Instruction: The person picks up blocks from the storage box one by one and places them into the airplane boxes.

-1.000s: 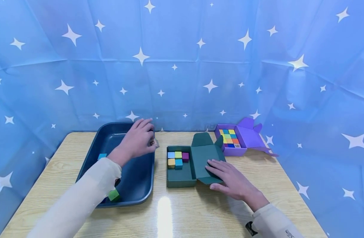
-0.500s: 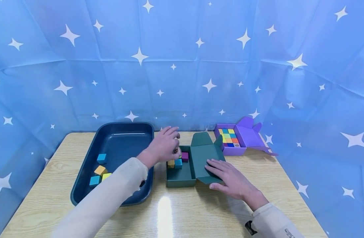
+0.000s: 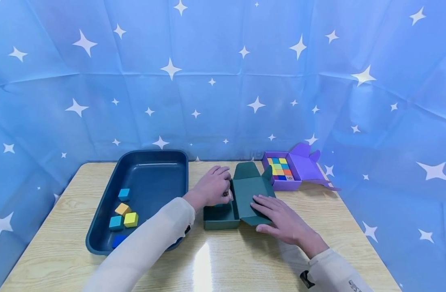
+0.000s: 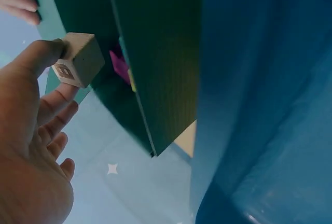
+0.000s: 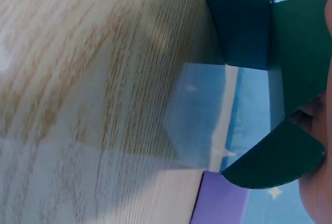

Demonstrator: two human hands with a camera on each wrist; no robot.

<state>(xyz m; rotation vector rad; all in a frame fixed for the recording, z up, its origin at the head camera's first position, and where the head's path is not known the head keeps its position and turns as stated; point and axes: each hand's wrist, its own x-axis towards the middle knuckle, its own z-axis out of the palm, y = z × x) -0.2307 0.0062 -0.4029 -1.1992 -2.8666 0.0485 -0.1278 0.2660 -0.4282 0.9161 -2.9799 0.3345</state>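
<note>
My left hand (image 3: 213, 187) is over the open dark green box (image 3: 221, 224), pinching a plain wooden cube (image 4: 83, 62) between thumb and fingertips. A dark printed mark shows on one face of the cube. In the left wrist view, a magenta cube (image 4: 120, 67) and a sliver of yellow show inside the box. From the head view, the hand hides most of the blocks in there. My right hand (image 3: 286, 225) rests flat on the folded-back lid (image 3: 247, 190) of the green box, fingers extended.
Left of the box stands a dark blue tray (image 3: 155, 156) with several coloured cubes, among them a yellow cube (image 3: 131, 220). At the back right is an open purple box (image 3: 286, 185) filled with coloured cubes. A starry blue curtain (image 3: 223, 81) borders the table.
My left hand has carried the wooden cube rightward from the tray's right edge to over the green box, uncovering cubes in the tray. The right hand has stayed on the lid.
</note>
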